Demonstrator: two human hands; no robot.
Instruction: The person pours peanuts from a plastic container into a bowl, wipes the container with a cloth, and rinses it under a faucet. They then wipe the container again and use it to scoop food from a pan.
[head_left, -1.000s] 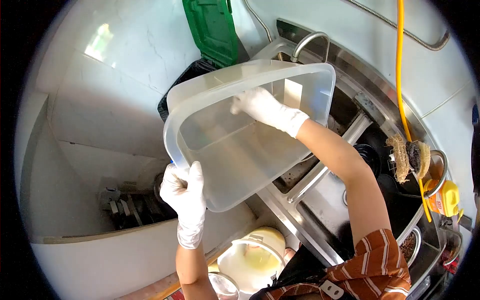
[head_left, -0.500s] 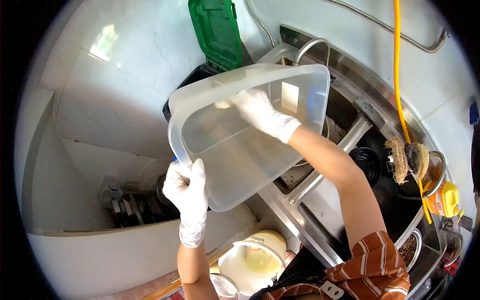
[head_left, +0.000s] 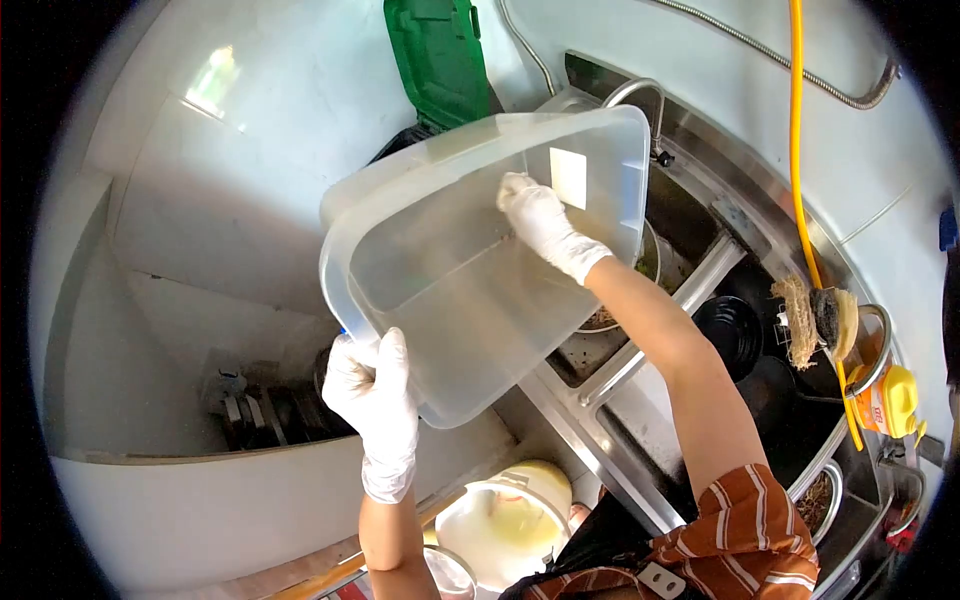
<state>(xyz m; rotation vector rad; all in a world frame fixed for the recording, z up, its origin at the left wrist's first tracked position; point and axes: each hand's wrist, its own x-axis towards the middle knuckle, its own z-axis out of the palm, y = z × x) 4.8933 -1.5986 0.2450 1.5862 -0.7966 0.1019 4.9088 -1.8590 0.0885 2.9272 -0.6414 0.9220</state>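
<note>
A large clear plastic tub [head_left: 450, 320] is tilted over the sink, its open side toward me. My left hand [head_left: 372, 385], in a white glove, is closed on the rim at the tub's near left corner, thumb on top. Inside the tub, my gloved right hand [head_left: 545, 220] is closed and close to the inner wall, beside a white label [head_left: 569, 178]. Whatever its curled fingers may hold is hidden.
A steel sink [head_left: 680, 215] with a curved tap [head_left: 640, 85] lies behind the tub. A green-lidded bin [head_left: 435, 60] stands at the back. Below is a pale bucket [head_left: 500, 525]. A yellow hose [head_left: 797, 150] hangs at right, near scrubbers [head_left: 797, 320] and a yellow bottle [head_left: 890, 400].
My right hand has moved right inside the tub, from the middle of the far wall toward the white label. The tub has tilted and shifted slightly left; my left hand keeps its grip.
</note>
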